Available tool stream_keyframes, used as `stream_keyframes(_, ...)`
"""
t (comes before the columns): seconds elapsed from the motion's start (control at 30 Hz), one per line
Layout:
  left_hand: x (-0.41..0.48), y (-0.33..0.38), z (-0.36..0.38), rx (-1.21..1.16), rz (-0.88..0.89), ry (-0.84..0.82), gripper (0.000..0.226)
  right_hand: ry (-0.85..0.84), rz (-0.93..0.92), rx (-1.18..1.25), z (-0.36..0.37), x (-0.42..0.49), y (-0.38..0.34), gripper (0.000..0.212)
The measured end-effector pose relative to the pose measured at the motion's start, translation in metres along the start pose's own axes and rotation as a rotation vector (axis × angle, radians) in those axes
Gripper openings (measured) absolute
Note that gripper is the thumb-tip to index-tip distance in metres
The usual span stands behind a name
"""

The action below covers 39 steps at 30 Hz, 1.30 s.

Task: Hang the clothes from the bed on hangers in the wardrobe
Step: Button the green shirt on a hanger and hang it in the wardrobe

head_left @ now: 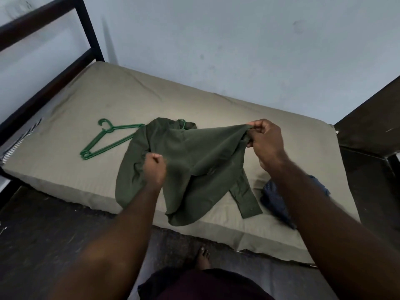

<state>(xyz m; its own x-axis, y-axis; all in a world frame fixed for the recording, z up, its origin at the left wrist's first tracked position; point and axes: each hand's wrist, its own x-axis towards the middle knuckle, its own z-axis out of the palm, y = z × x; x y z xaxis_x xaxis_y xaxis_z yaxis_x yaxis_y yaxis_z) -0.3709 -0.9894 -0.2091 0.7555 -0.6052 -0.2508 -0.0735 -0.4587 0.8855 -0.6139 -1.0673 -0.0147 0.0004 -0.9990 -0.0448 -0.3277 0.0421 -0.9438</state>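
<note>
A dark green shirt (194,165) is lifted partly off the bed (71,118). My left hand (154,168) is closed on its cloth near the middle-left, and my right hand (267,144) pinches an upper edge at the right. One cuffed sleeve (245,199) trails on the mattress. Green plastic hangers (104,139) lie stacked on the mattress to the left of the shirt. Another green hanger hook (182,124) peeks out behind the shirt's collar. A dark blue garment (276,202) lies on the bed at the right, partly hidden by my right forearm.
A dark metal bed frame (54,68) rises at the left against the pale wall. Dark wooden furniture (368,126) stands at the right end of the bed. My bare foot (203,259) is on the dark floor before the mattress edge.
</note>
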Motion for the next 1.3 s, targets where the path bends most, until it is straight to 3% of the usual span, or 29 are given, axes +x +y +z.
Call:
stream_keyframes(0.1, -0.023, 0.029, 0.003, 0.066, 0.221, -0.214, 0.02, -0.095, -0.008, -0.035, 0.008, 0.0, -0.01, 0.017)
stream_keyframes(0.2, -0.064, 0.025, 0.025, 0.13, 0.227, -0.611, 0.074, -0.257, -0.059, -0.118, 0.035, -0.012, -0.021, 0.017)
stream_keyframes(0.23, -0.075, 0.016, 0.035, 0.181, 0.206, -0.657, 0.085, -0.308, -0.079, -0.13, 0.045, -0.017, -0.023, 0.022)
stream_keyframes(0.3, -0.09, 0.004, 0.047, 0.176, 0.105, -0.52, 0.08, -0.388, -0.11, -0.124, 0.061, -0.027, -0.025, 0.03)
stream_keyframes(0.37, -0.092, -0.001, 0.049, 0.087, -0.062, -0.242, 0.052, -0.422, -0.131, -0.084, 0.067, -0.033, -0.027, 0.031)
stream_keyframes(0.47, -0.077, -0.014, 0.035, 0.232, -0.138, -0.03, 0.026, -0.388, -0.133, -0.002, 0.062, -0.029, -0.037, 0.025)
stream_keyframes(0.73, -0.039, -0.046, 0.007, 0.39, -0.099, -0.083, 0.019, -0.175, -0.054, 0.175, 0.014, 0.014, -0.016, 0.026)
stream_keyframes(0.9, -0.001, 0.006, -0.04, 0.354, 0.28, 0.057, 0.02, 0.008, -0.128, 0.029, -0.028, 0.049, 0.008, 0.022)
stream_keyframes(1.0, 0.009, 0.019, -0.064, 0.424, 0.588, 0.027, 0.023, 0.057, -0.285, -0.294, -0.056, 0.047, 0.045, 0.02)
stream_keyframes(1.07, 0.003, -0.007, -0.066, 0.635, 0.615, -0.213, 0.03, -0.069, -0.317, -0.546, -0.066, 0.027, 0.083, 0.02)
stream_keyframes(1.17, -0.026, -0.068, -0.059, 1.068, 0.295, -0.614, 0.034, -0.556, -0.157, -0.839, -0.069, -0.013, 0.16, 0.023)
stream_keyframes(1.23, -0.051, -0.105, -0.059, 1.161, 0.085, -0.731, 0.033, -0.807, -0.031, -0.899, -0.065, -0.039, 0.206, 0.02)
stream_keyframes(1.3, -0.073, -0.129, -0.063, 1.136, -0.049, -0.787, 0.033, -0.912, 0.028, -0.855, -0.055, -0.058, 0.23, 0.014)
